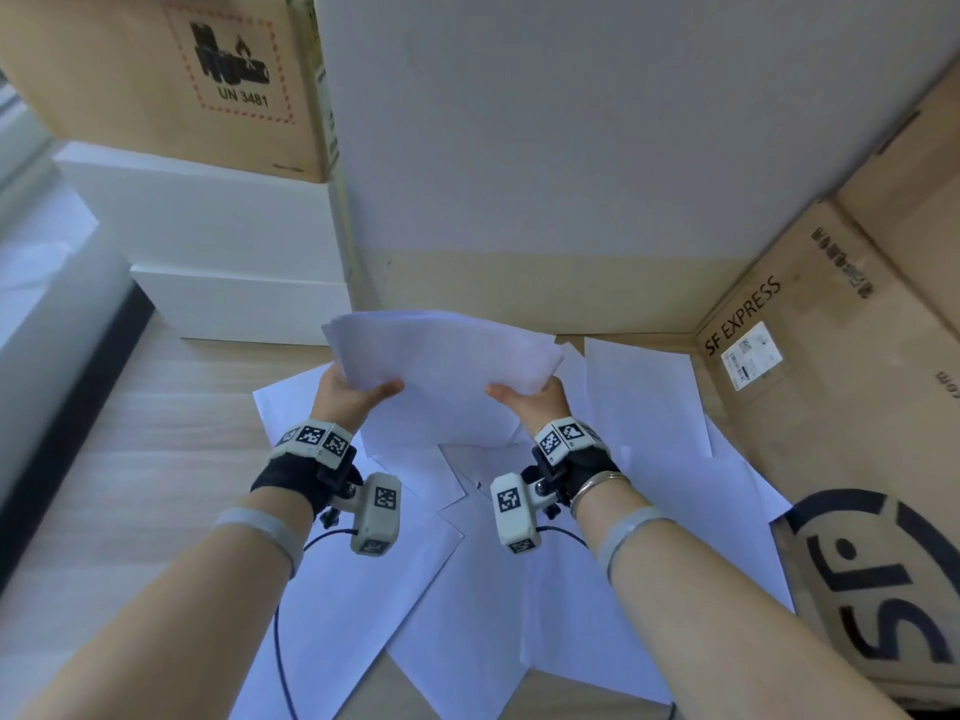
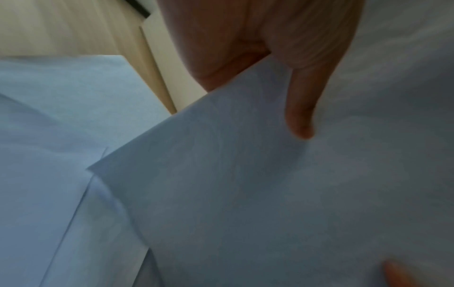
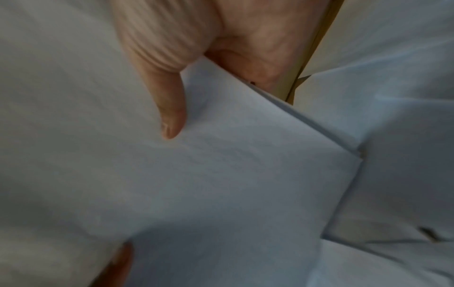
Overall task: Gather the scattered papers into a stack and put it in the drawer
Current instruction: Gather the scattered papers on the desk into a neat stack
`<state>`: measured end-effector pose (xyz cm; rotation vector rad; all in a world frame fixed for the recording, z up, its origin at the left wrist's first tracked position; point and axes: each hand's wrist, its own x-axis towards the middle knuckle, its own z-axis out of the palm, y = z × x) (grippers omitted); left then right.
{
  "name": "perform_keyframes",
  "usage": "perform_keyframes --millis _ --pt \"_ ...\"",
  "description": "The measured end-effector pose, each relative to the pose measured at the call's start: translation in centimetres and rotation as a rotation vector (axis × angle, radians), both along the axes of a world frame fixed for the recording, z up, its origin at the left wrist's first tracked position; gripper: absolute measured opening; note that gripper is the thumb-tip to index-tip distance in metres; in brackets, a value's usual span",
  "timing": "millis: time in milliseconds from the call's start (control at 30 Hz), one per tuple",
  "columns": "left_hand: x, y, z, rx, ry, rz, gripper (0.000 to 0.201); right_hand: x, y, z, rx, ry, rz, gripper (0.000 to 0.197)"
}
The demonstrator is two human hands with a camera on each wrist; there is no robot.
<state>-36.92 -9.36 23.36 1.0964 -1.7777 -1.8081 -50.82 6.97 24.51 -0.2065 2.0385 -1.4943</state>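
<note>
A stack of white papers [image 1: 441, 366] is held up above the wooden floor between both hands. My left hand [image 1: 353, 389] pinches its left edge, thumb on top, the other fingers hidden beneath. My right hand [image 1: 524, 394] pinches the right edge the same way. In the left wrist view the thumb [image 2: 302, 108] presses on the stack [image 2: 245, 194]. In the right wrist view the thumb [image 3: 172, 112] lies on the sheets [image 3: 233, 174], whose layered edge shows. Several loose sheets [image 1: 519, 589] lie overlapping on the floor below. No drawer is in view.
A tall white panel [image 1: 571, 137] stands straight ahead. White flat boxes [image 1: 218, 252] with a cardboard box [image 1: 166, 75] on top stand at the left. Cardboard SF Express boxes [image 1: 831, 356] crowd the right. Bare wooden floor [image 1: 156, 459] lies to the left.
</note>
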Motion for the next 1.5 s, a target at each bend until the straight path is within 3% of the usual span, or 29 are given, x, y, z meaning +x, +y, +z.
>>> perform_keyframes --millis 67,133,200,333,500,700,867,1000,1267,1367,1500 --pt "-0.1 -0.4 -0.1 -0.01 0.019 -0.023 0.049 -0.2 0.1 0.0 -0.055 0.0 -0.034 0.036" --pt "0.2 -0.6 -0.9 0.093 0.021 -0.082 0.056 -0.1 0.4 -0.5 -0.083 -0.008 -0.025 0.035" --pt "0.4 -0.2 -1.8 0.16 -0.077 -0.134 0.05 0.5 0.5 -1.6 0.001 -0.03 0.029 0.036" --pt "-0.6 0.3 -2.8 -0.064 -0.321 -0.102 0.039 0.8 0.1 -4.0 0.141 -0.013 0.015 0.032" --pt "-2.0 -0.2 -1.4 -0.226 -0.283 -0.112 0.033 -0.7 -0.6 -4.0 0.224 0.104 0.022 0.033" --pt "-2.1 2.3 -3.6 -0.068 -0.303 -0.206 0.041 -1.1 2.0 -5.5 0.345 0.096 0.083 0.033" --pt "-1.7 4.0 -6.3 -0.03 -0.385 -0.166 0.04 -0.4 5.3 -7.8 0.409 -0.004 0.057 0.038" --pt "-0.2 3.4 -7.2 -0.021 -0.461 -0.147 0.038 -0.2 8.1 -9.7 0.505 -0.057 0.063 0.021" --pt "0.5 3.2 -7.7 0.054 -0.498 -0.126 0.042 -4.4 16.0 -10.1 0.948 0.012 -0.067 0.038" --pt "-0.4 4.1 -8.5 0.08 -0.493 -0.147 0.04 -5.1 18.0 -10.7 1.125 0.006 -0.09 0.057" --pt "-1.4 5.5 -9.4 0.121 -0.502 -0.176 0.036 -4.0 18.3 -11.9 1.136 -0.07 -0.037 0.09"
